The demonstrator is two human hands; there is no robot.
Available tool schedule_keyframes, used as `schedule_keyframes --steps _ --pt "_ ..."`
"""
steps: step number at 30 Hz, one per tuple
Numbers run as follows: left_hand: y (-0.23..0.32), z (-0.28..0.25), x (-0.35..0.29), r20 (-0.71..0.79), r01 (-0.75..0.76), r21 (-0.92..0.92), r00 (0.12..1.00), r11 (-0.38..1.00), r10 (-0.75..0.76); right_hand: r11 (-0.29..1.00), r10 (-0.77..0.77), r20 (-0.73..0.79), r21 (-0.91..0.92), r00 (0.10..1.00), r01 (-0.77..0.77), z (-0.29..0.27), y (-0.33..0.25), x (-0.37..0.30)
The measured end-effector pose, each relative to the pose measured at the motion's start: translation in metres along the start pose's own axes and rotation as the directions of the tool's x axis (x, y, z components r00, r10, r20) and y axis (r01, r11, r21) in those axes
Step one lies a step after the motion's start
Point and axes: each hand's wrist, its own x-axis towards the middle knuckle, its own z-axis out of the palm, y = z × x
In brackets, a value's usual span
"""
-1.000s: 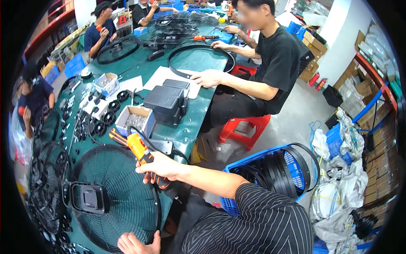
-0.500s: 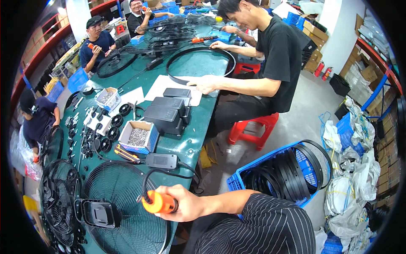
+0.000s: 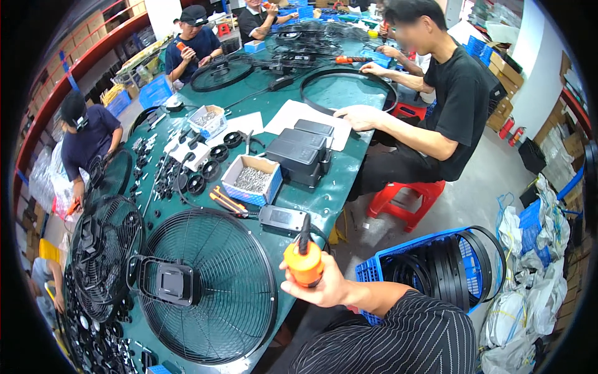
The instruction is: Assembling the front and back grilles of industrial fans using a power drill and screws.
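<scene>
Stretches away as a long dark-green desk [image 3: 333, 187]. Carries, by the near edge, a round black wire fan guard [image 3: 212, 280], with more black fan parts [image 3: 106, 255] crowded to its left. Just beyond, bears an orange-and-black hand tool [image 3: 227, 201] and a grey adapter [image 3: 282, 218], near an open patterned carton [image 3: 243, 194] of small metal fasteners. Farther along, holds black plastic cases [image 3: 291, 156] by a white sheet [image 3: 280, 120], a smaller blue bin [image 3: 216, 128] of fasteners, and round black knobs [image 3: 210, 169] among loose small parts. Toward the far end, supports piled black guards [image 3: 305, 43] and an orange driver [image 3: 352, 60].
</scene>
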Motion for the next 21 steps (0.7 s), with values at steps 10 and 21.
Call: schedule_keyframes --steps 10,21 --pt "-0.051 0.000 -0.016 -0.072 0.093 -0.133 0.992 0.987 -0.103 0.987 0.156 -0.012 -0.028 0.988 -0.156 0.002 0.001 -0.004" --pt "-0.046 -0.033 -0.048 -0.159 0.039 -0.088 0.986 0.995 -0.053 0.988 0.146 -0.086 0.064 0.986 -0.140 -0.003 0.019 -0.009"
